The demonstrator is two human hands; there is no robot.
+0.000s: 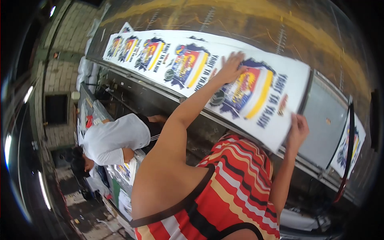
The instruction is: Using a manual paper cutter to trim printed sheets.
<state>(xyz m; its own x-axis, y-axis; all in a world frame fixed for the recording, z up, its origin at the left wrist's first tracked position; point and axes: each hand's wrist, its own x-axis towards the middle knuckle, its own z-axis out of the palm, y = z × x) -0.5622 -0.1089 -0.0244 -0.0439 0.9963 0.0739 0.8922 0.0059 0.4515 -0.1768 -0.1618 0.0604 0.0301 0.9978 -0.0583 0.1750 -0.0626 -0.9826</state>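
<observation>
A white sheet (295, 72) with a blue, red and yellow print and dark lettering lies before me on a long table. My left hand (232, 67) rests flat on its left part, fingers spread, beside the print. At the sheet's near right edge, my right hand (298, 127) pinches the border between thumb and fingers. Whether the sheet is cloth or plastic, I cannot tell. Further left, more white sheets (162, 67) with the same print lie in a row and appear to overlap.
A grey flat panel (324, 120) lies right of the sheet; beyond it is another printed sheet (345, 153), crossed by a dark strap (349, 141). The worn table top (240, 21) has a metal near edge. To the left, a person (117, 138) bends over another table.
</observation>
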